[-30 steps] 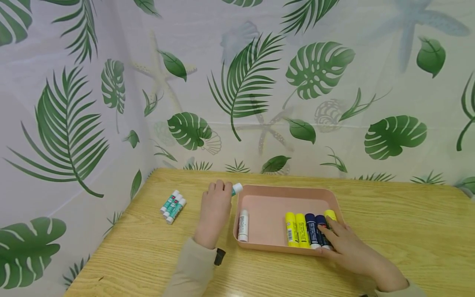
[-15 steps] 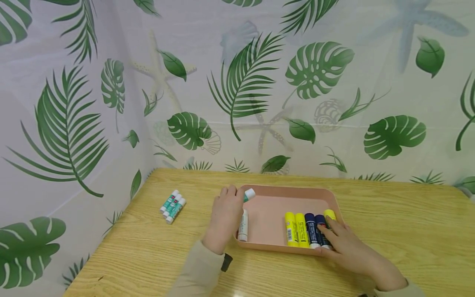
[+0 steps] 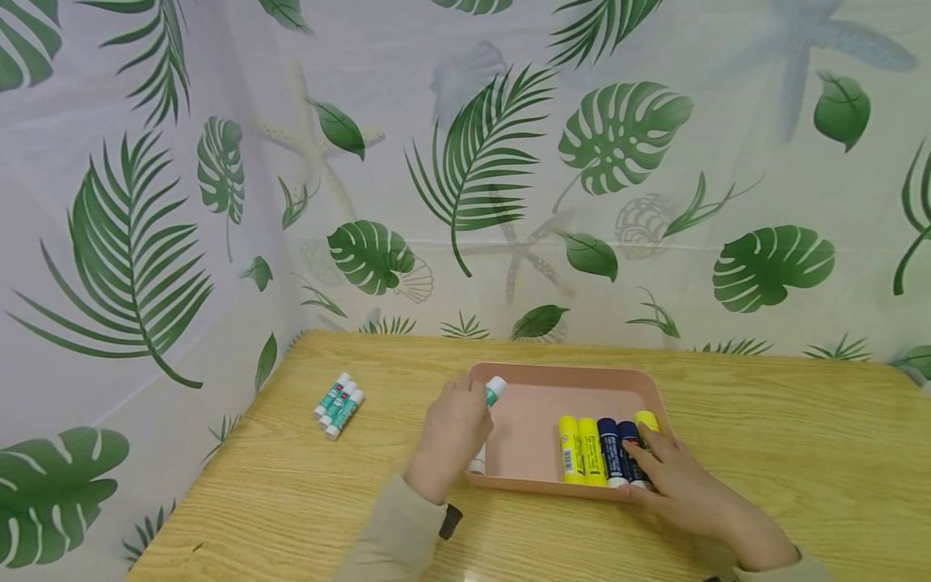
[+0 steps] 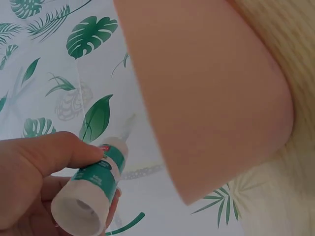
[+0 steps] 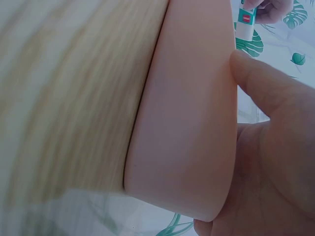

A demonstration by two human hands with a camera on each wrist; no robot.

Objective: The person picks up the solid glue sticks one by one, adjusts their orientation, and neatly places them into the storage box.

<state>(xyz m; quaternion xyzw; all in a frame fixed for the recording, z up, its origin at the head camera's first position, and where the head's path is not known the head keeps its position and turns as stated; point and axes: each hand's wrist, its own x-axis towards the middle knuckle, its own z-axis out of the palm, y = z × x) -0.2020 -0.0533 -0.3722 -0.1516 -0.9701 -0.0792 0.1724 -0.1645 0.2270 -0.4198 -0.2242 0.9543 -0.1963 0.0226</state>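
My left hand point(image 3: 451, 428) holds a teal-and-white glue stick point(image 3: 496, 390) over the left end of a pink tray point(image 3: 524, 416). In the left wrist view, thumb and fingers pinch the same glue stick point(image 4: 101, 172) beside the tray wall point(image 4: 211, 98). A white glue stick point(image 3: 478, 463) lies at the tray's left side, partly hidden by that hand. My right hand point(image 3: 687, 485) rests over the tray's front right corner, fingers on the navy glue sticks point(image 3: 611, 453) and a yellow glue stick point(image 3: 646, 420), thumb point(image 5: 261, 83) at the rim.
Two more yellow glue sticks point(image 3: 582, 453) lie in the tray beside the navy ones. Three teal-and-white glue sticks point(image 3: 339, 406) lie together on the wooden table point(image 3: 276, 485) at the left. A leaf-printed cloth point(image 3: 509, 178) hangs behind the table.
My left hand has moved right with the glue stick, from beside the tray to over its left end, now covering most of the white glue stick. The right hand has stayed in place.
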